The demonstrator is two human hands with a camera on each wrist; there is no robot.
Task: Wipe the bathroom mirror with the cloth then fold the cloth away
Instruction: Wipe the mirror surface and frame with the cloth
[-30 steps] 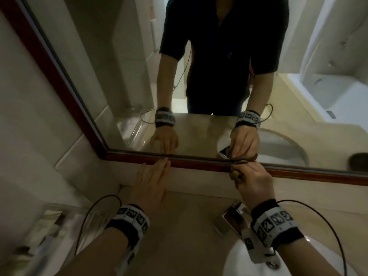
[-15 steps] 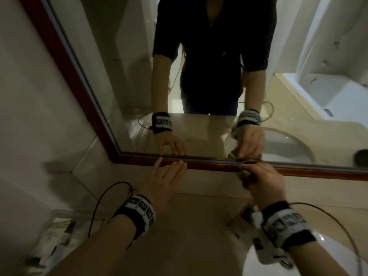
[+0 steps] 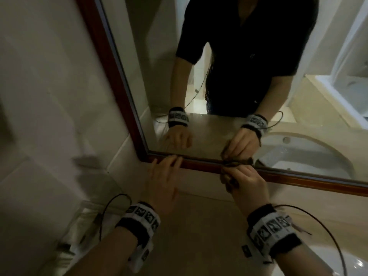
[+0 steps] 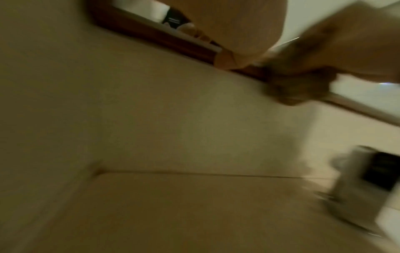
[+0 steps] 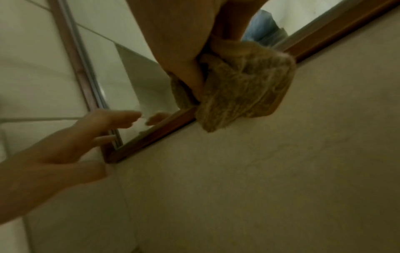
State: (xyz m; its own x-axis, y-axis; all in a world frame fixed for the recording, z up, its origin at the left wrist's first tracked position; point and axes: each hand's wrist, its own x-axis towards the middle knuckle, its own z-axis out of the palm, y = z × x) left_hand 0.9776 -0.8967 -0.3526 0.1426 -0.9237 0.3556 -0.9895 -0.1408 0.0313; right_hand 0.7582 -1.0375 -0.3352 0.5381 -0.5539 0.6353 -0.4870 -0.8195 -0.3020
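The mirror [image 3: 229, 80] has a red-brown wooden frame [image 3: 199, 165] and hangs above the counter. My right hand [image 3: 242, 181] grips a bunched tan cloth [image 5: 242, 89] and presses it against the bottom frame rail and lower glass edge. In the head view the cloth [image 3: 232, 165] shows only as a dark sliver above the knuckles. My left hand [image 3: 165, 172] is flat with straight fingers, its fingertips [image 5: 129, 116] touching the frame near the mirror's bottom left corner [image 5: 110, 154]. In the blurred left wrist view the cloth [image 4: 296, 85] appears under the right hand.
A beige stone counter [image 3: 199, 226] runs below the mirror, with a white sink basin [image 3: 328, 263] at the right. A clear tray with small items [image 3: 83, 226] stands at the left by the tiled wall [image 3: 49, 96]. Cables trail from both wristbands.
Both hands have slid left along the mirror's bottom frame, the right one dragging the cloth with it. The head view has shifted toward the bottom left corner.
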